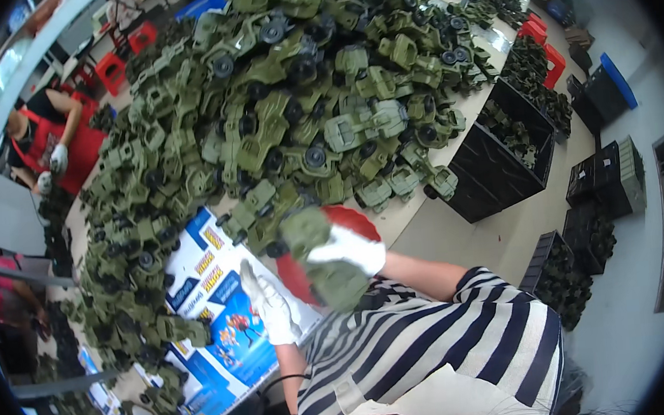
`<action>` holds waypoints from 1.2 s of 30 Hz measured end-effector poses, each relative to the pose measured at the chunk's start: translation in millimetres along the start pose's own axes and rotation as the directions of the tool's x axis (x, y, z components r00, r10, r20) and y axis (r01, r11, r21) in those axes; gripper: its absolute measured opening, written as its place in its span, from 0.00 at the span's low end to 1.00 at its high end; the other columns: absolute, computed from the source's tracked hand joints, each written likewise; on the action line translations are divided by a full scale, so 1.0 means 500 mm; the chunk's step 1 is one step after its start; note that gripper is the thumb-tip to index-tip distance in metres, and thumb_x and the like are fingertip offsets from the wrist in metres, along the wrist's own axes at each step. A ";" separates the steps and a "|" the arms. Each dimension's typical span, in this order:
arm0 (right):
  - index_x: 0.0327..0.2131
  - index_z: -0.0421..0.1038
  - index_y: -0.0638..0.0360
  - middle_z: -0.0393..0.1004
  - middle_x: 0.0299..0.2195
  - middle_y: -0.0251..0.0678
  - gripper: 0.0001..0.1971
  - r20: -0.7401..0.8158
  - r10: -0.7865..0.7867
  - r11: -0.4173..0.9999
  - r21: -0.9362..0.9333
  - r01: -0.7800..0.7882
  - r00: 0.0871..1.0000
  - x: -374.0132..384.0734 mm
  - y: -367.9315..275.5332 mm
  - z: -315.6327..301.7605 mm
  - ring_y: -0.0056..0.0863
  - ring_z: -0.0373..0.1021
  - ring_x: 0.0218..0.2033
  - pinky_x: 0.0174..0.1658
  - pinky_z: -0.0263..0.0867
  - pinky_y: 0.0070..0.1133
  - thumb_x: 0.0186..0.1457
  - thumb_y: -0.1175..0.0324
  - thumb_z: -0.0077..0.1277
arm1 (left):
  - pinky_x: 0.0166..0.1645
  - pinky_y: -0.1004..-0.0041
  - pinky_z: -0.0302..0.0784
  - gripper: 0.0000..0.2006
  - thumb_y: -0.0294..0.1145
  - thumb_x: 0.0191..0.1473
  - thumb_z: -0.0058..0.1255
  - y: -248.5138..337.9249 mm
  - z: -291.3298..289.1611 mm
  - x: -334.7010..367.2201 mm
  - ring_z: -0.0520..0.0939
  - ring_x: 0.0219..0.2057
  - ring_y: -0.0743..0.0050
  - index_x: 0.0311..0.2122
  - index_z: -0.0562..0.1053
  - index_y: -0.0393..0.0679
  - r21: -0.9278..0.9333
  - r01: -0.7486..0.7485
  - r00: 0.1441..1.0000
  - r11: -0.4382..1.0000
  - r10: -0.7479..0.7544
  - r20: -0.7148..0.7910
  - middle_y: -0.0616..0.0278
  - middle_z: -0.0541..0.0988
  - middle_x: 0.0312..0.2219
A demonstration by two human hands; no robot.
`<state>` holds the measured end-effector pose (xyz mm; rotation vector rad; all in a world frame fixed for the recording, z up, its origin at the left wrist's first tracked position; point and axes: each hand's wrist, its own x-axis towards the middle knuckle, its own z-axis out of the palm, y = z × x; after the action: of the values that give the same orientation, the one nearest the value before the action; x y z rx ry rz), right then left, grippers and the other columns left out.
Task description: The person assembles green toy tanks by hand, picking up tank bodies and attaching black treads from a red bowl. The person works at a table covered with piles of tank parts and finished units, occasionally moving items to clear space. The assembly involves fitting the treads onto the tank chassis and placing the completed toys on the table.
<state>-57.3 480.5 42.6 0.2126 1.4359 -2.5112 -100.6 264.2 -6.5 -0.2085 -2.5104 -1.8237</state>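
My right hand point(357, 249), in a white glove, grips a green toy truck point(338, 285) that motion blurs. The truck hangs over a red round bowl point(294, 279), which my hand and the toy partly cover. My left hand point(271, 302), gloved in white too, holds nothing; its fingers are stretched out beside the bowl, above a printed blue and white cardboard sheet point(236, 324). Just beyond both hands rises a large heap of green toy trucks point(263, 127) with black wheels, piled on the table point(419, 228).
A black crate point(493, 167) with green parts stands off the table's right edge. More dark crates point(599, 179) line the floor at right. Across the table at left, a person in a red apron point(70, 146) handles parts with gloved hands. Red stools point(111, 73) stand behind.
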 end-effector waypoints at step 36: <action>0.54 0.67 0.59 0.58 0.61 0.47 0.33 -0.772 -0.635 0.676 -0.541 -0.501 -0.024 -0.172 0.157 -0.414 0.43 0.58 0.60 0.61 0.56 0.35 0.51 0.46 0.58 | 0.46 0.66 0.80 0.20 0.22 0.55 0.45 -0.159 -0.008 -0.120 0.82 0.41 0.65 0.54 0.68 0.35 -0.177 0.663 0.739 0.727 -0.599 0.308 0.54 0.79 0.44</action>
<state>48.7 632.0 -106.3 2.2779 2.8163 -0.9964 -51.6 230.8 -86.7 0.5630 -2.6762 -2.5325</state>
